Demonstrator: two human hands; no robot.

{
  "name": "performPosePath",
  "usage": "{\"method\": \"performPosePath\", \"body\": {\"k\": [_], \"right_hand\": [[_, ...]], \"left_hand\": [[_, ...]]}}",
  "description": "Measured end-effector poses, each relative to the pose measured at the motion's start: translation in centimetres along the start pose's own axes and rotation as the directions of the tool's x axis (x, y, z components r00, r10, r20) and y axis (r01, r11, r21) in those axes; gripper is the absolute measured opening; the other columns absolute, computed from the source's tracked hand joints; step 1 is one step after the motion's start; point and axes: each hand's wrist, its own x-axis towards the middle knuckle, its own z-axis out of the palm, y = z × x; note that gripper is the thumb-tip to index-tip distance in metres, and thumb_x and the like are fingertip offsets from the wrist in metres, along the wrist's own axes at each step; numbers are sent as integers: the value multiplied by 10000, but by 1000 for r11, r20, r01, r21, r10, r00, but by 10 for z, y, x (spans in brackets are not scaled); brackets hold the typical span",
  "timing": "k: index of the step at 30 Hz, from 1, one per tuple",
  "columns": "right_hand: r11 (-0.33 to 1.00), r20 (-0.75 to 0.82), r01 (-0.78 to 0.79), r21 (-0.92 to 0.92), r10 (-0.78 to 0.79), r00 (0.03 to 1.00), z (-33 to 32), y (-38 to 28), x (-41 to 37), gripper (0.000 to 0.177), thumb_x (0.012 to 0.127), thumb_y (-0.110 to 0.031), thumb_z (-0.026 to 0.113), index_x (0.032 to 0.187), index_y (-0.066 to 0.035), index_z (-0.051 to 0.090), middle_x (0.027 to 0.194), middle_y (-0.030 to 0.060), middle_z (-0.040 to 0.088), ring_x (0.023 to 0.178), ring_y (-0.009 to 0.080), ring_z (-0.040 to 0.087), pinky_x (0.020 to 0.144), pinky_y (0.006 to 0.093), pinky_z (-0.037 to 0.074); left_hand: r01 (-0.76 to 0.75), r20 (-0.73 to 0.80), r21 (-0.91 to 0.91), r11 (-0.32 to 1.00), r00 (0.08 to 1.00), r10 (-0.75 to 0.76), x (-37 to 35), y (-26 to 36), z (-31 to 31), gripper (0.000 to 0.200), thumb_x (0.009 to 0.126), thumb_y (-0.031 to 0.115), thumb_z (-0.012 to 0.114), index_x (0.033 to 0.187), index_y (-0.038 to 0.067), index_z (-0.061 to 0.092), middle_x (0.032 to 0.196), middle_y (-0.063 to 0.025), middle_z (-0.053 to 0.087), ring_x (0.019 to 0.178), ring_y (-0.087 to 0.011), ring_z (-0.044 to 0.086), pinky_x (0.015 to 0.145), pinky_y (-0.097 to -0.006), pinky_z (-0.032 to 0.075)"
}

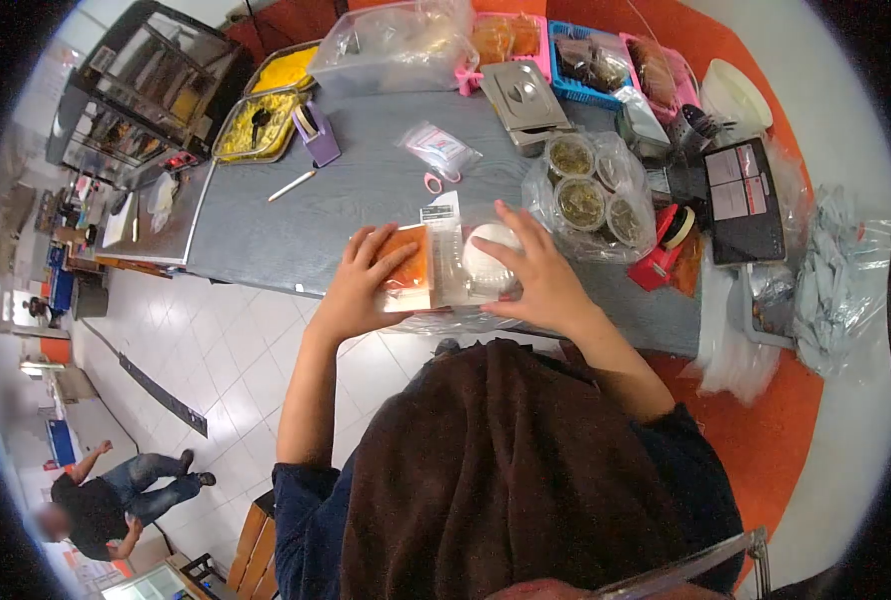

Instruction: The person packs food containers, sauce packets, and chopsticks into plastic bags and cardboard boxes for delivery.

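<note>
At the front edge of the dark table, my left hand (354, 285) lies over a flat pack with orange contents (410, 252), fingers across its top and thumb at its lower side. My right hand (551, 285) curves around a white round item (488, 255) wrapped in clear plastic, its fingertips on the top and side. Clear plastic wrapping (450, 262) spans the space between both hands. A printed paper slip (440, 208) sits just beyond them. Further back are pink-handled scissors (434, 183), partly hidden, and a small clear bag (441, 150) with red-and-white contents.
Right of my hands stands a bag of lidded tubs with green contents (581, 200), then a red tape dispenser (666, 250) and a black device (744, 202). A purple tape dispenser (318, 140), white marker (293, 185) and yellow food tray (256, 128) are left. Another person (101, 505) is lower left.
</note>
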Motion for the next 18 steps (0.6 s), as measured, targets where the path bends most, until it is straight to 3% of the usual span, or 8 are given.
{"method": "performPosePath", "body": {"k": [1, 4, 12, 14, 18], "right_hand": [[999, -16, -24, 30, 24, 1000, -1, 1, -5, 734, 544, -287, 755, 1204, -207, 441, 1373, 112, 202, 1225, 383, 239, 995, 447, 259], [995, -59, -52, 88, 57, 997, -3, 6, -16, 723, 544, -264, 759, 1195, -196, 452, 1372, 116, 202, 1226, 377, 240, 995, 442, 258], [984, -70, -66, 164, 79, 994, -3, 10, -17, 704, 550, -257, 750, 1188, -190, 460, 1371, 136, 187, 1231, 396, 215, 1003, 449, 240], [984, -102, -43, 171, 61, 993, -1, 13, -18, 720, 544, -244, 767, 1189, -179, 452, 1372, 123, 204, 1238, 346, 239, 1001, 425, 246], [982, -96, -64, 180, 82, 992, -1, 12, -19, 727, 537, -233, 772, 1187, -173, 453, 1370, 129, 208, 1242, 336, 237, 1003, 416, 245]], "left_hand": [[-39, -114, -154, 987, 993, 21, -2, -6, 4, 822, 479, 263, 773, 1224, 185, 433, 1338, -139, 272, 1233, -386, 211, 983, -514, 232], [-55, -235, -280, 958, 972, -13, -7, -14, 11, 757, 491, 219, 762, 1186, 160, 468, 1302, -139, 327, 1205, -383, 263, 985, -470, 252], [-102, -261, -302, 948, 965, 21, -6, -20, 15, 779, 479, 201, 768, 1194, 146, 461, 1302, -140, 328, 1207, -370, 272, 987, -467, 248], [-90, -255, -315, 945, 967, 7, -6, -21, 16, 779, 480, 200, 768, 1194, 147, 461, 1304, -140, 326, 1208, -368, 272, 987, -466, 247], [-111, -267, -328, 938, 963, 20, -6, -21, 15, 786, 477, 191, 765, 1199, 160, 456, 1305, -137, 326, 1213, -367, 267, 988, -466, 248]]}}
